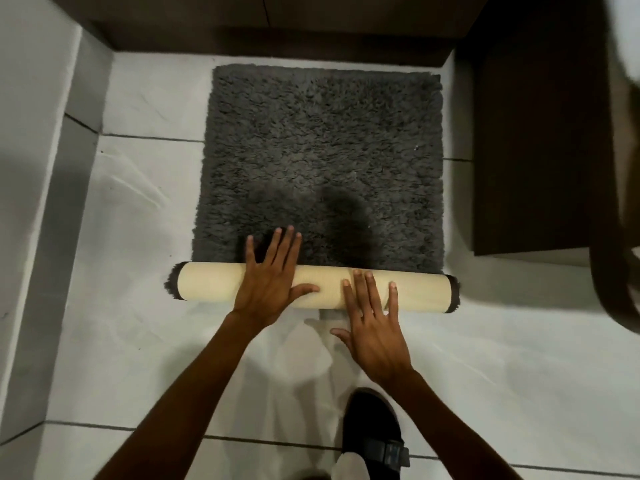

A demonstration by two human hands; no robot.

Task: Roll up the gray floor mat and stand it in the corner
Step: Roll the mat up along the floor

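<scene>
The gray shaggy floor mat [322, 154] lies flat on the white tiled floor. Its near end is rolled into a tube [211, 285] that shows the cream backing, with gray pile sticking out at both ends. My left hand [268, 285] lies flat on top of the roll, left of its middle, with the fingers spread over onto the flat pile. My right hand [375, 327] rests palm down with its fingertips on the near side of the roll, right of middle. Neither hand grips the mat.
A dark wooden cabinet base [277, 32] runs along the far edge of the floor. A dark cabinet side [533, 150] stands at the right. A gray wall [27, 168] bounds the left. My black sandal [372, 434] stands on the tiles near the bottom.
</scene>
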